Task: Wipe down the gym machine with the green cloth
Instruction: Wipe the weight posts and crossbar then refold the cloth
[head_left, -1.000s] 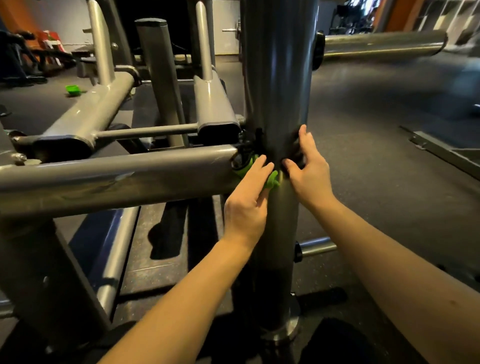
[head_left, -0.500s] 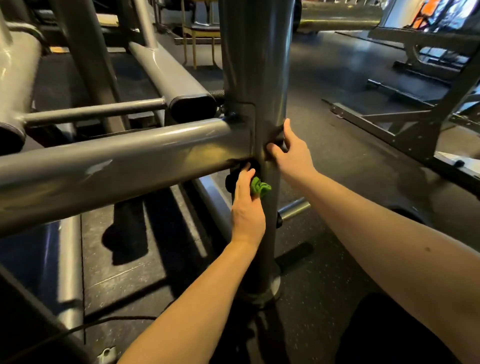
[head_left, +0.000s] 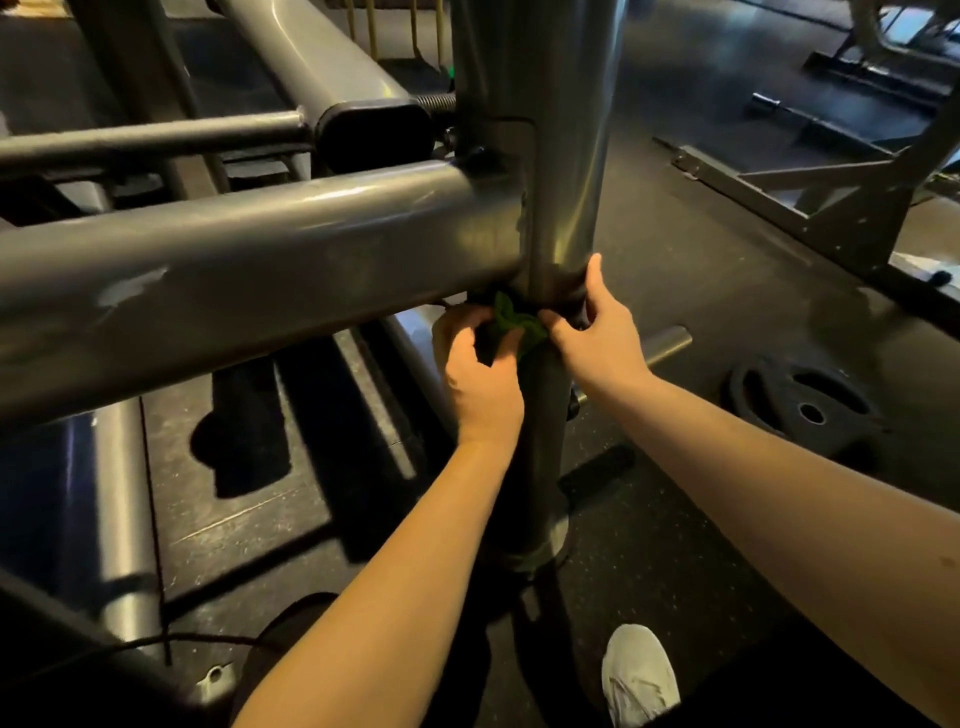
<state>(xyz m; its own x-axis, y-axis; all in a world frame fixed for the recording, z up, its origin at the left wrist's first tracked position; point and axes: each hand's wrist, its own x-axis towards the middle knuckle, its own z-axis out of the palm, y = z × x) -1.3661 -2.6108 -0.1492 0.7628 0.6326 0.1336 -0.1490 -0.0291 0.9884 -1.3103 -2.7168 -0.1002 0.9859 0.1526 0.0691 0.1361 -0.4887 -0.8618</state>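
The left hand (head_left: 480, 374) is curled, its thumb and fingers pinching the bunched green cloth (head_left: 511, 319) against the near face of the grey upright post (head_left: 558, 156). The cloth sits right under the joint where the thick horizontal beam (head_left: 260, 260) meets the post, and only a small crumpled fold shows between the two hands. The right hand (head_left: 597, 332) grips the post from its right side. Its fingers wrap round the tube, the index finger points up along it, and the thumb tip touches the cloth's right edge.

Below the hands the post runs down to a round foot on the dark rubber floor (head_left: 701, 519). A short steel peg (head_left: 667, 343) juts out to the right of the post, and a black weight plate (head_left: 802, 405) lies flat on the floor beyond it. A white shoe (head_left: 639, 675) stands near the post's foot.
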